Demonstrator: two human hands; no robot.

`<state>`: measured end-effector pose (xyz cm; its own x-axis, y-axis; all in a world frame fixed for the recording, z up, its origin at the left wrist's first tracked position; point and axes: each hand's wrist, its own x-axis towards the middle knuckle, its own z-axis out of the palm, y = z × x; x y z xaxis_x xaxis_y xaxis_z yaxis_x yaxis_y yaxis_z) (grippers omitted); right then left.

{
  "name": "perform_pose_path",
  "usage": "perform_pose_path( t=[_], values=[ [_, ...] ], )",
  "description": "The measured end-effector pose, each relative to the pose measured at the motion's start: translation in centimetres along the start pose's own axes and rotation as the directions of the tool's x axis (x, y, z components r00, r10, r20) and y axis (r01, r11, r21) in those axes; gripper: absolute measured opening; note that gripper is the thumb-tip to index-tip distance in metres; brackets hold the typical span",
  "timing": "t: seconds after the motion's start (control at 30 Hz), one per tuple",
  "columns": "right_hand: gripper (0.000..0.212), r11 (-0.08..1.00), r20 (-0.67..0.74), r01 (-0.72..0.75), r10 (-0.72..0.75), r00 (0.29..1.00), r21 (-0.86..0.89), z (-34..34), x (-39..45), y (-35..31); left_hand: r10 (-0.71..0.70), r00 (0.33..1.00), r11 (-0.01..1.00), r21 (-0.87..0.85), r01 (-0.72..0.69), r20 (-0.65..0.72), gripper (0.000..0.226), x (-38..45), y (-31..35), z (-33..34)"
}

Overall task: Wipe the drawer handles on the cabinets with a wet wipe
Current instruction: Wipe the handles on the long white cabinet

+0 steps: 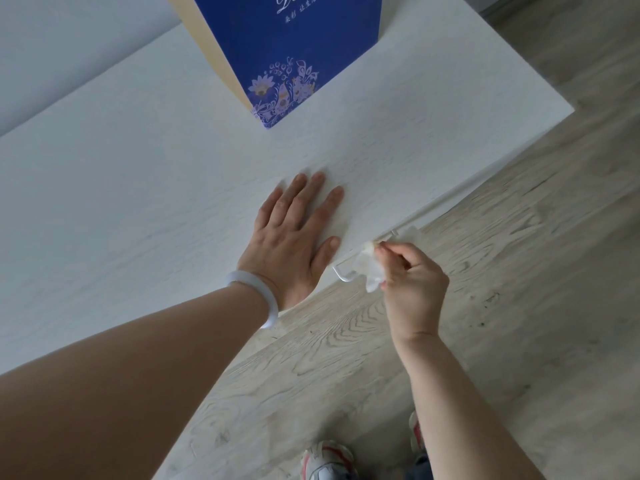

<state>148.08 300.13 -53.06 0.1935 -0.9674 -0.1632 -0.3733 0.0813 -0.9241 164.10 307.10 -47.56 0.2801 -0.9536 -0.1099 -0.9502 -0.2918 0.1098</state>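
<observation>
The one head camera looked steeply down from close above the cabinet top (138, 174), which ran from 8 toward 2 o'clock, with floor (519, 271) and shoes (327, 460) at 5 o'clock.

The only lettering stands on the blue box (287, 46) on the cabinet top (138, 174). Near the upper edge of the view a white cursive word is cut off — only its lower strokes show, perhaps beginning "Lo", and it cannot be read for certain. Below it runs a slanted line of small white Chinese characters, too small and cropped to make out. Lower on the same blue face sits a pale flower pattern — decoration, not text.
</observation>
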Motion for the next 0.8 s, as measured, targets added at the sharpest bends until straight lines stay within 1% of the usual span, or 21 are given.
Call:
perform_pose_path(
  t=[0.03, 0.07, 0.13, 0.17, 0.2, 0.27, 0.3, 0.33, 0.37, 0.43, 0.5, 0.53, 0.57, 0.6, 0.63, 0.67, 0.7, 0.73, 0.77, 0.8],
  values=[
    [0.01, 0.997, 0.029, 0.049, -0.047, 0.998, -0.06, 0.6, -0.9, -0.3, 0.0, 1.0, 1.0, 0.001, 0.0, 0.001, 0.058, 0.0, 0.0, 0.0],
    [0.01, 0.986, 0.096, 0.117, -0.106, 0.99, -0.12, 1.2, -2.1, -0.5, -0.002, 1.0, 1.0, 0.002, 0.002, 0.002, 0.058, -0.1, 0.0, 0.0],
    [0.007, 0.948, 0.242, 0.272, -0.228, 0.943, -0.166, 1.1, -3.5, -0.2, -0.006, 1.0, 1.0, 0.003, 0.006, 0.004, 0.057, -0.1, -0.1, -0.1],
    [0.007, 0.933, 0.275, 0.316, -0.262, 0.925, -0.174, 0.6, -3.0, 0.1, -0.006, 1.0, 1.0, 0.002, 0.006, 0.005, 0.057, -0.1, 0.0, -0.1],
    [0.007, 0.934, 0.251, 0.306, -0.256, 0.934, -0.185, 0.0, -2.1, 0.3, -0.005, 1.0, 1.0, 0.0, 0.005, 0.006, 0.057, -0.1, 0.0, -0.1],
    [0.008, 0.971, 0.1, 0.176, -0.161, 0.982, -0.16, -0.6, -0.4, 0.2, -0.002, 1.0, 1.0, 0.0, 0.002, 0.009, 0.057, 0.0, 0.1, -0.2],
    [0.008, 0.982, 0.04, 0.133, -0.129, 0.991, -0.137, -0.4, -0.2, 0.1, -0.003, 1.0, 1.0, 0.001, 0.003, 0.011, 0.057, 0.0, 0.0, -0.1],
    [0.009, 0.984, 0.012, 0.118, -0.117, 0.993, -0.134, 0.3, -0.7, -0.1, -0.003, 1.0, 1.0, 0.003, 0.003, 0.012, 0.057, -0.1, 0.0, -0.1],
    [0.011, 0.983, 0.032, 0.119, -0.115, 0.993, -0.143, 1.1, -1.8, -0.3, -0.004, 1.0, 1.0, 0.005, 0.004, 0.015, 0.057, -0.1, 0.0, -0.1],
    [0.01, 0.98, 0.168, 0.143, -0.12, 0.978, -0.135, 2.0, -4.0, -0.3, -0.01, 1.0, 1.0, 0.01, 0.01, 0.016, 0.057, -0.1, -0.1, 0.0],
    [0.007, 0.971, 0.297, 0.205, -0.161, 0.941, -0.123, 1.1, -3.9, 0.3, -0.009, 1.0, 1.0, 0.012, 0.009, 0.014, 0.057, -0.1, -0.1, -0.1],
    [0.009, 0.959, 0.336, 0.253, -0.199, 0.921, -0.126, 0.3, -3.0, 0.6, -0.008, 1.0, 1.0, 0.01, 0.008, 0.014, 0.057, -0.1, -0.1, -0.1],
    [0.01, 0.946, 0.347, 0.296, -0.235, 0.908, -0.133, -0.6, -1.8, 0.7, -0.008, 1.0, 1.0, 0.007, 0.008, 0.012, 0.057, 0.0, 0.0, -0.1],
    [0.009, 0.941, 0.308, 0.304, -0.248, 0.918, -0.146, -1.5, -0.8, 0.7, -0.007, 1.0, 1.0, 0.005, 0.007, 0.011, 0.057, 0.0, 0.0, -0.1],
    [0.008, 0.951, 0.221, 0.27, -0.234, 0.947, -0.15, -2.4, 0.2, 0.5, -0.008, 1.0, 1.0, 0.003, 0.008, 0.01, 0.057, 0.0, 0.0, -0.1],
    [0.007, 0.97, 0.104, 0.205, -0.192, 0.976, -0.128, -3.1, 1.0, 0.4, -0.009, 1.0, 1.0, 0.002, 0.009, 0.011, 0.057, 0.0, 0.0, -0.1],
    [0.007, 0.992, -0.001, 0.114, -0.114, 0.993, -0.056, -3.6, 1.7, 0.0, -0.01, 1.0, 1.0, 0.002, 0.01, 0.012, 0.057, -0.1, 0.0, -0.1],
    [0.005, 0.999, -0.062, 0.016, -0.013, 0.998, 0.051, -3.9, 2.2, -0.3, -0.01, 1.0, 1.0, 0.0, 0.01, 0.013, 0.057, -0.1, 0.0, -0.1],
    [0.003, 0.989, -0.065, -0.07, 0.079, 0.995, 0.128, -4.1, 2.6, -0.6, -0.009, 1.0, 1.0, -0.001, 0.009, 0.015, 0.057, -0.1, 0.0, -0.1],
    [0.004, 0.981, -0.031, -0.124, 0.13, 0.991, 0.148, -4.0, 3.0, -1.0, -0.01, 1.0, 1.0, -0.002, 0.01, 0.013, 0.057, -0.1, 0.0, -0.1]
  ],
)
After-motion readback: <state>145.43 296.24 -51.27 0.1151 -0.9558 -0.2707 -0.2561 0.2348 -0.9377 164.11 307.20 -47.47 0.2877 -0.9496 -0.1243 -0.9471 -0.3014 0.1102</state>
